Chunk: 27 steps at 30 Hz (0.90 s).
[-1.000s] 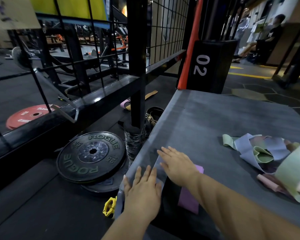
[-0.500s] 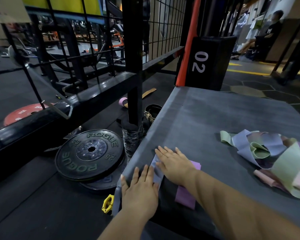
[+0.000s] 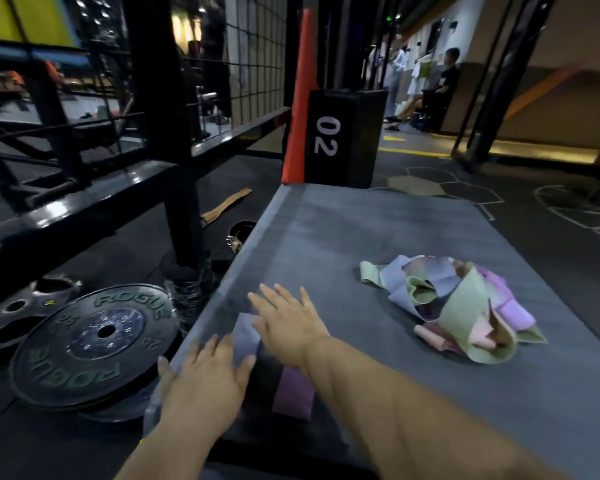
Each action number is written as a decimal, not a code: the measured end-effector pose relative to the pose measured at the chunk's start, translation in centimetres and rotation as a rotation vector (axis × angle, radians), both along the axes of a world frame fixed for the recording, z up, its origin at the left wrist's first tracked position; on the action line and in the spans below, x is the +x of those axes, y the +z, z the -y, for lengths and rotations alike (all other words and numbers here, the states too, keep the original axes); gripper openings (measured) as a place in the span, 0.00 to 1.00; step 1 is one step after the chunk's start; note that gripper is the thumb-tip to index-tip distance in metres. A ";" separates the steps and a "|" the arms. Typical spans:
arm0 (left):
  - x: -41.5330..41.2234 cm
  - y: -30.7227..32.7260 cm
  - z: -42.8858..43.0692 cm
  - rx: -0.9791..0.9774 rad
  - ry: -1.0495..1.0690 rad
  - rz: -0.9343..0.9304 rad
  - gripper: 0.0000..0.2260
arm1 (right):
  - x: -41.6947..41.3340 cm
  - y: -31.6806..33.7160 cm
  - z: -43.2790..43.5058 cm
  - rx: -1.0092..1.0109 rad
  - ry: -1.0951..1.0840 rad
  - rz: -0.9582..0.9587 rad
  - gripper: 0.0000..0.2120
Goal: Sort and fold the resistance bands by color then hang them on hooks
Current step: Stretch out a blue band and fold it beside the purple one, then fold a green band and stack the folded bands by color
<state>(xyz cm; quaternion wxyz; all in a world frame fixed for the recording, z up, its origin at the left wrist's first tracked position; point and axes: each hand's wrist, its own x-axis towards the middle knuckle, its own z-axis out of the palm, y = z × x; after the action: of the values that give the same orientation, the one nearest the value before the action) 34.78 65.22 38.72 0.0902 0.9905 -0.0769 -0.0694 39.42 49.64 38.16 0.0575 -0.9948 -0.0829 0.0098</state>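
Left grip: the left hand point(image 3: 205, 379) is lying flat with straight, spread fingers, clasping nothing; its palm is pressing down the near end of a blue-grey resistance band point(image 3: 246, 336) at the near left edge of the worktop point(image 3: 361, 237).
Right grip: the right hand point(image 3: 288, 323) is also lying flat with splayed fingers, closed on nothing, and is pressing the far end of the same band just beyond the left hand.
Band under the hands: it is showing only as a strip between the two palms; its long axis is running near to far, along the worktop's left edge.
Beside it: a folded purple band point(image 3: 293, 393) is lying flat just right of the blue-grey one, partly under the right forearm; whether the dark patch between them is another band cannot be told.
Unsorted pile point(image 3: 458, 306): green, lilac, pink and blue-grey bands are lying tangled, well apart to the right and farther away.
Deciding relation: the pile is sitting on the right hand's side, so that hand is looking the nearer one for the next pick, while the left could be holding the flattened band in place.
Progress: sorting is looking early; no hooks are showing.
Floor left of the worktop: a black ROGUE weight plate point(image 3: 97, 344) is lying flat.
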 end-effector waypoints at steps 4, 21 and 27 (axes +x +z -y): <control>-1.0 1.3 3.9 -0.054 -0.087 0.104 0.20 | -4.0 0.1 4.8 0.136 -0.143 0.145 0.25; -7.2 -1.9 21.6 -0.362 -0.470 -0.166 0.14 | -17.6 -3.8 23.9 0.093 -0.750 0.321 0.15; -7.4 -1.6 23.4 -0.559 -0.390 -0.293 0.16 | -17.3 -3.2 24.7 0.058 -0.671 0.382 0.06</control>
<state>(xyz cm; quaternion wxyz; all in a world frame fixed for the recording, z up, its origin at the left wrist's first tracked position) 27.37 41.86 37.16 0.3524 0.8739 -0.2666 -0.2026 22.09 24.90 35.00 0.0693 -0.9485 0.2378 -0.1976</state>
